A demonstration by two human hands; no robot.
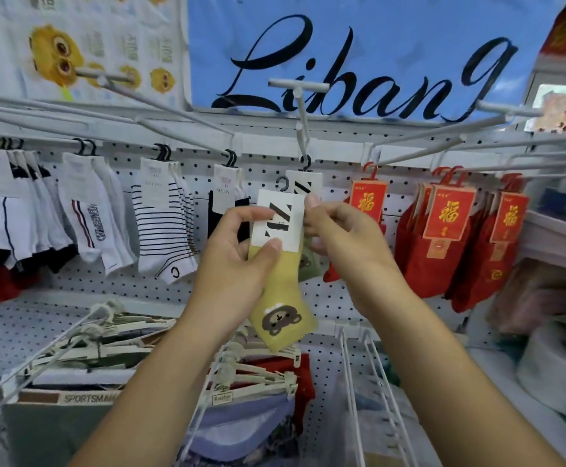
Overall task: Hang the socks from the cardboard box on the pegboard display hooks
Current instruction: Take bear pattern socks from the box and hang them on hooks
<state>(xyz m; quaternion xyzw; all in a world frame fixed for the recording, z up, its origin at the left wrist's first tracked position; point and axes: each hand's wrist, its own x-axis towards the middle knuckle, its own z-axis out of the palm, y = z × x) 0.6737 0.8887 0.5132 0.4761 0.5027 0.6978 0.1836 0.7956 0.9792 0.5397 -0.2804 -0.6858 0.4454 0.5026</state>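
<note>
The left hand (pixel 238 251) grips one yellow sock (pixel 281 291): the thumb presses the lower edge of its white card (pixel 276 220) and the fingers curl round behind. The right hand (pixel 339 230) is curled too, with its fingertips (pixel 312 198) at the card's right edge. I cannot tell whether it pinches that card or the hung sock (pixel 303 183) behind it.

There are two hands, one sock in hand, and one more with the same card already hanging just behind. The held sock sits in front of the pegboard (pixel 160 284), a little below the hook row. Its long axis is nearly upright, with the small grey hook (pixel 282 183) on top and the toe, which has a bear face, at the bottom.

A white prong (pixel 300 106) runs out above both socks towards the camera. To the left hang striped socks (pixel 160 227) and white ones; to the right hang three bunches of red socks (pixel 443 254). A blue sign (pixel 359 55) is overhead, and hangers (pixel 106 335) lie below.
</note>
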